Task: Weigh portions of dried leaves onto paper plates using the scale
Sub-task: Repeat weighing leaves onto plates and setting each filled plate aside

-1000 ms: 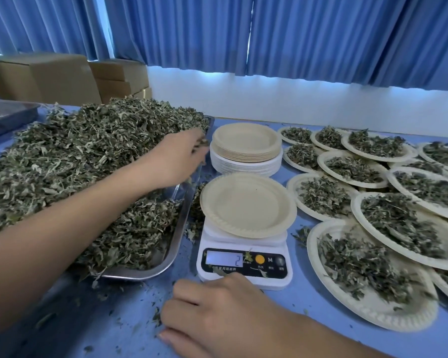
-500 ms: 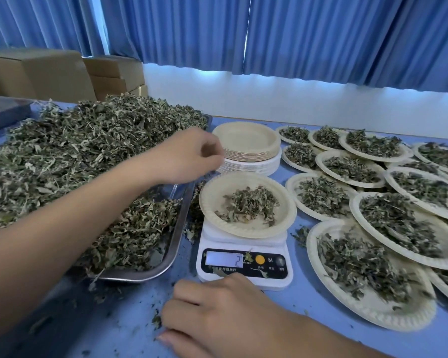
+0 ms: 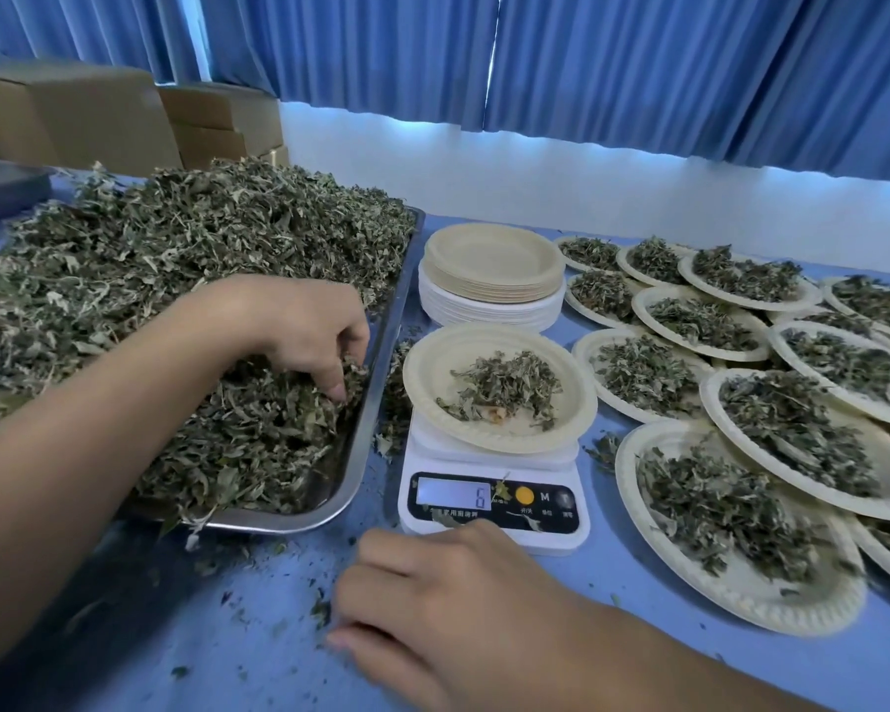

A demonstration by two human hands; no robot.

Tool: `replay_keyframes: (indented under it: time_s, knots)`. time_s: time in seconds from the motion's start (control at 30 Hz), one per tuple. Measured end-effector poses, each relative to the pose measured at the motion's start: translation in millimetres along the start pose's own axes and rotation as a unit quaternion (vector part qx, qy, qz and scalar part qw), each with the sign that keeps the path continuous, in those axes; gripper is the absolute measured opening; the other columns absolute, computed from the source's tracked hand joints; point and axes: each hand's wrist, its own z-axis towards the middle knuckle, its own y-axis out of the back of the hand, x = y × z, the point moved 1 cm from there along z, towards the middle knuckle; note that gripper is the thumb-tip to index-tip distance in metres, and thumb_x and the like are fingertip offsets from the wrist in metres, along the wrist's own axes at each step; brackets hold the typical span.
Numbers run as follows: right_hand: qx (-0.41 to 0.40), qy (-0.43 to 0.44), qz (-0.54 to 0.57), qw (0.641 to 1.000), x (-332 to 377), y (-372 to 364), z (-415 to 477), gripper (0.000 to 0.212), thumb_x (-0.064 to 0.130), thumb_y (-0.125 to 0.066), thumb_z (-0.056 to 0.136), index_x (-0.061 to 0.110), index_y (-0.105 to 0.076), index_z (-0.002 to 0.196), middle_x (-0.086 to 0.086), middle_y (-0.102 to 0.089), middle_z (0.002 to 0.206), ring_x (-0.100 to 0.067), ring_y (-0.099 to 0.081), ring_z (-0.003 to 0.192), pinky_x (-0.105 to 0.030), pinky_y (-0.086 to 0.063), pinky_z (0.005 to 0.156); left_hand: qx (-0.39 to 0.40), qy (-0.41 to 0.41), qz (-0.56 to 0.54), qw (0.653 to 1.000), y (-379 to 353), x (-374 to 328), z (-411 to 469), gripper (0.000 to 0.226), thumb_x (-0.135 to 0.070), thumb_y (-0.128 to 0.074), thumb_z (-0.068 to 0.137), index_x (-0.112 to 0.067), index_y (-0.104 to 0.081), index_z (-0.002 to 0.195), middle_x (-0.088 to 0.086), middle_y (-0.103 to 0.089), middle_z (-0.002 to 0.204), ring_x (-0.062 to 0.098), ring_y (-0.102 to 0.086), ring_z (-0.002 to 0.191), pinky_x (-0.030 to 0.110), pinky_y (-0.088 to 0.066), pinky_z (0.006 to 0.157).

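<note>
**Q:** ok, what just changed on your bench?

**A:** Half a second ago your left hand point(image 3: 304, 341) was up by the scale dropping a handful. Now it's back in the tray point(image 3: 348, 465), fingers curled down into the dried leaves point(image 3: 150, 280) and gripping another bunch. The paper plate point(image 3: 432, 367) on the scale point(image 3: 494, 526) was bare a second ago; now it has a small heap, and the display point(image 3: 453, 493) went from 2 to what looks like 6. I'd say this portion is only partly built, so you probably need more.

**Q:** and the other hand? Anything in your way?

**A:** Your right hand point(image 3: 432, 603) rests on the table point(image 3: 227, 634) just in front of the scale, loosely curled, holding nothing. Loose bits point(image 3: 394, 393) lie between tray and scale. The stack of empty plates point(image 3: 494, 264) sits behind the scale. The filled plates point(image 3: 771, 603) overlap and crowd right up to it, so mind one nudging the pan and skewing your reading.
</note>
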Motion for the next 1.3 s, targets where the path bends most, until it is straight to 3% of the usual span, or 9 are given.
replay_keyframes:
  time_s: [0.3, 0.37, 0.5, 0.7, 0.83, 0.93, 1.07, 1.17, 1.3]
  knots:
    - [0.002, -0.001, 0.005, 1.000, -2, -2, 2, 0.025, 0.041, -0.047, 0.107, 0.023, -0.063, 0.101, 0.006, -0.049, 0.091, -0.017, -0.049, 0.069, -0.039, -0.044, 0.059, -0.154, 0.008, -0.077, 0.985, 13, -4, -6, 0.031, -0.032, -0.087, 0.076, -0.026, -0.073, 0.104, -0.004, -0.064, 0.109, 0.021, -0.060, 0.099, 0.030, -0.043, 0.084]
    - [-0.002, 0.000, 0.001, 1.000, -2, -2, 1, 0.024, 0.041, -0.048, 0.107, 0.023, -0.063, 0.100, 0.006, -0.049, 0.091, -0.016, -0.048, 0.069, -0.038, -0.044, 0.058, -0.158, 0.009, -0.078, 0.984, 14, -8, -7, 0.032, -0.031, -0.087, 0.076, -0.025, -0.073, 0.105, -0.003, -0.064, 0.109, 0.022, -0.060, 0.101, 0.030, -0.044, 0.084]
    - [-0.011, -0.003, -0.001, 1.000, -2, -2, 1, 0.024, 0.040, -0.049, 0.106, 0.023, -0.063, 0.097, 0.007, -0.047, 0.089, -0.012, -0.033, 0.066, -0.037, -0.042, 0.056, -0.117, 0.035, -0.043, 0.992, 11, -8, -10, 0.022, -0.013, -0.082, 0.081, -0.024, -0.073, 0.097, -0.007, -0.065, 0.092, 0.013, -0.061, 0.077, 0.028, -0.045, 0.065]
    - [-0.008, -0.001, 0.004, 1.000, -2, -4, 1, 0.026, 0.040, -0.048, 0.107, 0.022, -0.064, 0.098, 0.005, -0.048, 0.088, -0.017, -0.046, 0.066, -0.040, -0.045, 0.057, -0.127, 0.062, -0.033, 0.989, 9, -4, -9, 0.023, -0.006, -0.079, 0.083, -0.025, -0.069, 0.090, -0.003, -0.065, 0.094, 0.015, -0.061, 0.085, 0.034, -0.052, 0.079]
    - [-0.017, 0.000, -0.003, 1.000, -4, -4, 1, 0.025, 0.040, -0.050, 0.106, 0.022, -0.064, 0.095, 0.006, -0.048, 0.087, -0.015, -0.041, 0.064, -0.038, -0.044, 0.055, -0.224, 0.022, -0.126, 0.966, 16, -9, -10, 0.022, -0.008, -0.080, 0.082, -0.027, -0.070, 0.086, -0.005, -0.068, 0.091, 0.011, -0.064, 0.084, 0.022, -0.046, 0.065]
    - [-0.022, 0.002, 0.000, 1.000, -4, -4, 1, 0.024, 0.040, -0.051, 0.105, 0.023, -0.064, 0.094, 0.006, -0.048, 0.087, -0.012, -0.032, 0.064, -0.036, -0.043, 0.053, -0.303, -0.042, -0.236, 0.922, 15, -21, -12, 0.019, -0.009, -0.083, 0.080, -0.025, -0.073, 0.085, -0.006, -0.073, 0.086, 0.010, -0.068, 0.085, 0.025, -0.054, 0.075]
    - [-0.024, 0.000, -0.004, 1.000, -3, -5, 1, 0.024, 0.040, -0.050, 0.105, 0.023, -0.062, 0.094, 0.007, -0.047, 0.086, -0.012, -0.033, 0.063, -0.036, -0.042, 0.052, -0.238, -0.129, -0.376, 0.886, -1, -44, -8, 0.030, -0.023, -0.084, 0.080, -0.020, -0.072, 0.107, -0.009, -0.075, 0.101, 0.000, -0.071, 0.090, 0.020, -0.055, 0.086]
    - [-0.020, 0.000, -0.004, 1.000, -3, -5, 1, 0.024, 0.041, -0.049, 0.106, 0.024, -0.062, 0.095, 0.007, -0.046, 0.087, -0.014, -0.038, 0.063, -0.035, -0.041, 0.053, -0.234, -0.133, -0.363, 0.892, -4, -40, 0, 0.021, -0.027, -0.078, 0.087, -0.022, -0.074, 0.107, -0.013, -0.076, 0.099, -0.006, -0.069, 0.092, 0.012, -0.048, 0.086]
    - [-0.018, 0.000, -0.002, 1.000, -4, -5, 1, 0.026, 0.041, -0.047, 0.107, 0.024, -0.062, 0.095, 0.007, -0.046, 0.087, -0.015, -0.040, 0.062, -0.037, -0.043, 0.054, -0.249, -0.119, -0.304, 0.912, 0, -23, 4, 0.009, -0.023, -0.075, 0.090, -0.021, -0.076, 0.098, -0.010, -0.076, 0.089, -0.001, -0.068, 0.081, 0.022, -0.053, 0.085]
